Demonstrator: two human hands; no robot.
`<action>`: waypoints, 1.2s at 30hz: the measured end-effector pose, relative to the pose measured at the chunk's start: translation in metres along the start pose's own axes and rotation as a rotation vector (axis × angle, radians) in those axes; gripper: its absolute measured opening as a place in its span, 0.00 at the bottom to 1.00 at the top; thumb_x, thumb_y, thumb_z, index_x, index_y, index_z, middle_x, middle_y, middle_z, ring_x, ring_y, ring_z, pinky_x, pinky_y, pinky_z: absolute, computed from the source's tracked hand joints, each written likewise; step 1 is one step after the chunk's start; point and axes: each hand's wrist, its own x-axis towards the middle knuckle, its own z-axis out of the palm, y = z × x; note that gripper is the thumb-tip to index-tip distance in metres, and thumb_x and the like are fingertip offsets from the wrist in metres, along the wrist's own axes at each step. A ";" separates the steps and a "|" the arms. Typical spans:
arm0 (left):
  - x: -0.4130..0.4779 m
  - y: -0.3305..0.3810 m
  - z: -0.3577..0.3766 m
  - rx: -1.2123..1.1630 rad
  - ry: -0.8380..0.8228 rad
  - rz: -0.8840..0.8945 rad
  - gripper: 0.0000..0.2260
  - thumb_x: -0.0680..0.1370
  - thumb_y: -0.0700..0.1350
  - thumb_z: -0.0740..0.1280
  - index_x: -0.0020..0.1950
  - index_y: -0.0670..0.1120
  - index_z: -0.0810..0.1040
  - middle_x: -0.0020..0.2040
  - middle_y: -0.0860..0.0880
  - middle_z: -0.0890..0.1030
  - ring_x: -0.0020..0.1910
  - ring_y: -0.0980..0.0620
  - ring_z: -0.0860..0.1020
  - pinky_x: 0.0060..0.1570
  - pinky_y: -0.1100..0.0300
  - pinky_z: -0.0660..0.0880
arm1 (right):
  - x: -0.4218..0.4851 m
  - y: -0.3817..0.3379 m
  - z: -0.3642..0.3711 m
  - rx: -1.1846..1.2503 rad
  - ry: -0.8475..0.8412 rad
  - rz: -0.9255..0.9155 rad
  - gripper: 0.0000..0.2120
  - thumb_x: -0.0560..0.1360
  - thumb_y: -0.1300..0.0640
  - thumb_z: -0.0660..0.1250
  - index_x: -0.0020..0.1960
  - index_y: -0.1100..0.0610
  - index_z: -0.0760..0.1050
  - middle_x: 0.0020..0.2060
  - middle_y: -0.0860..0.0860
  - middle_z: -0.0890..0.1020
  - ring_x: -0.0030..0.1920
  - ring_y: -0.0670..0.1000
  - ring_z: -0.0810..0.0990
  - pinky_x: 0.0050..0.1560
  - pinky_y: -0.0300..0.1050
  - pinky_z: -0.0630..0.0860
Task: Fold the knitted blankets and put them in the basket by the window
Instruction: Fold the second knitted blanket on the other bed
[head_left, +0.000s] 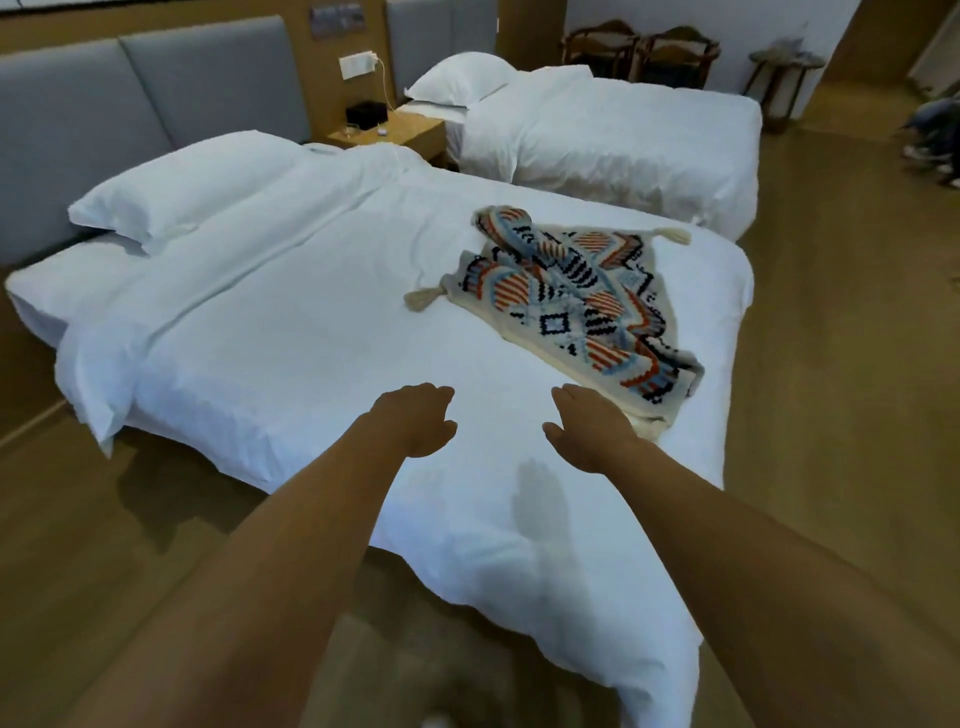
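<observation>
Head view looks down along 2 bare forearms stretched out over the foot of a white bed (311, 338). The left hand (415, 418) hovers palm down above the duvet, fingers loose and slightly bent, holding nothing. The right hand (589, 428) is beside it, a small gap apart, also palm down with relaxed fingers and nothing in its grip.

The knitted blanket (576, 306) lies rumpled and unfolded on the duvet, just beyond the right hand and stretching away from it toward the far right. It is cream-edged, with a red, blue and black zigzag pattern. Its near corner sits right at the right hand's knuckles; whether the hand touches it cannot be told. 1 cream tassel (423, 297) lies ahead of the left hand, and a 2nd tassel (672, 235) sits at the blanket's far edge, well beyond the right hand.

Far ahead and left of the left hand, a white pillow (182, 187) rests against a grey padded headboard (156, 93). Beyond the blanket stands a second bed (623, 140), with a wooden nightstand (400, 130) between the 2 beds.
</observation>
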 end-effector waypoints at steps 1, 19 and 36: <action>0.020 -0.010 -0.006 0.004 0.000 0.007 0.23 0.81 0.51 0.55 0.75 0.45 0.59 0.72 0.45 0.66 0.70 0.44 0.67 0.66 0.50 0.67 | 0.021 -0.003 -0.002 0.012 -0.002 0.008 0.23 0.80 0.51 0.55 0.69 0.62 0.62 0.67 0.57 0.69 0.67 0.57 0.67 0.65 0.50 0.65; 0.326 -0.131 -0.054 0.017 -0.121 0.065 0.22 0.81 0.50 0.56 0.74 0.46 0.61 0.71 0.45 0.67 0.69 0.44 0.67 0.65 0.51 0.66 | 0.321 -0.002 0.012 0.094 -0.200 0.124 0.23 0.80 0.51 0.56 0.71 0.61 0.60 0.68 0.57 0.67 0.66 0.57 0.67 0.63 0.50 0.69; 0.617 -0.179 0.039 0.078 -0.130 0.123 0.29 0.80 0.41 0.54 0.78 0.47 0.43 0.78 0.40 0.49 0.76 0.41 0.53 0.71 0.44 0.56 | 0.537 -0.003 0.112 0.170 -0.266 0.473 0.27 0.77 0.59 0.59 0.73 0.61 0.55 0.72 0.57 0.61 0.72 0.57 0.59 0.71 0.47 0.59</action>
